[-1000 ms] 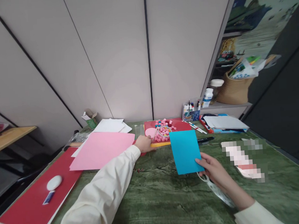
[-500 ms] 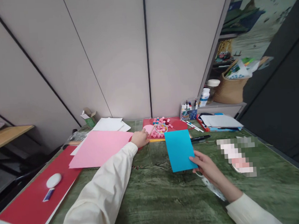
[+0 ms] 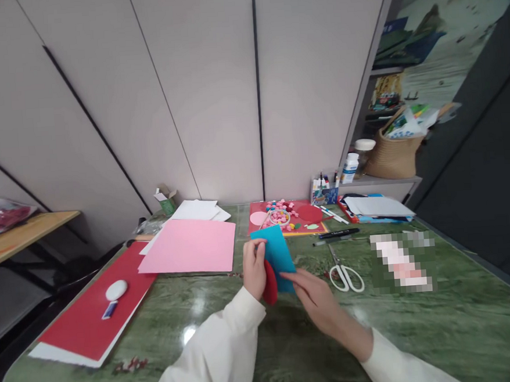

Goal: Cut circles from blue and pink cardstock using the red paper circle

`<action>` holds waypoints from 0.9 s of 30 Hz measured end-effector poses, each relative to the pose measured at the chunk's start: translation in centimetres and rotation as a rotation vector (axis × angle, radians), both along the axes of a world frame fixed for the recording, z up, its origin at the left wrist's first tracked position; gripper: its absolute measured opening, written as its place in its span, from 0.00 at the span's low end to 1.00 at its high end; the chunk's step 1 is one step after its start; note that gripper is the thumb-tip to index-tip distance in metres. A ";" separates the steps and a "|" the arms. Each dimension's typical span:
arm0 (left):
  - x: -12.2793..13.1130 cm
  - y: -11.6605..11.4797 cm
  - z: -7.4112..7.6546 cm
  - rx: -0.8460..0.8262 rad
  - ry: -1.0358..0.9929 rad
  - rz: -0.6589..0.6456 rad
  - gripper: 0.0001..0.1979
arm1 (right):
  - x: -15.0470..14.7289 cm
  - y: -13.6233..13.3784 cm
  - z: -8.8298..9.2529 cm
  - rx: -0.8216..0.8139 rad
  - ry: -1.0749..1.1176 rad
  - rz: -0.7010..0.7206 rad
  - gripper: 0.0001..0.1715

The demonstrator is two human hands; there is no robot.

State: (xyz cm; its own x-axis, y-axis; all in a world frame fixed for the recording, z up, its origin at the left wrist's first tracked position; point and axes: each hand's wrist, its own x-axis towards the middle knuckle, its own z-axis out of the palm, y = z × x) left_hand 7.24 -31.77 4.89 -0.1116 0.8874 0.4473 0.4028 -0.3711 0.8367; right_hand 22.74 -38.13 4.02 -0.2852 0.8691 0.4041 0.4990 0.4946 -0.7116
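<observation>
My left hand is closed on a red paper circle, seen nearly edge-on below the fingers. Its fingertips also meet the left edge of a blue paper rectangle. On the paper's lower right side, my right hand grips it between fingers and thumb. Both hands are raised over the near middle of the green table. White-handled scissors lie to the right of my right hand. Behind the blue paper is a red sheet bearing pink beads, a pink circle and another red circle.
A large pink sheet lies on the left, beside a long red sheet carrying a white oval object. Black pens, a marker box and stacked papers are at the right rear. Cabinet doors rise behind.
My left hand has drawn back from the far side of the table, bringing the red circle. The blue paper has shifted left and tilted between both hands, and the scissors are now uncovered.
</observation>
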 end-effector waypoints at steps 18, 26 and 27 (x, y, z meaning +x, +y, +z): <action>0.1 -1.7 -0.4 -0.587 -1.012 -0.687 0.34 | 0.8 0.5 -0.4 -0.297 0.638 -0.213 0.22; 1.2 -2.4 -0.7 -0.349 -0.942 -0.484 0.47 | 0.7 1.1 -0.9 -0.424 0.732 -0.151 0.44; 1.3 -2.3 -0.9 -0.353 -0.920 -0.461 0.47 | 0.8 1.4 -1.2 -0.452 0.718 -0.155 0.44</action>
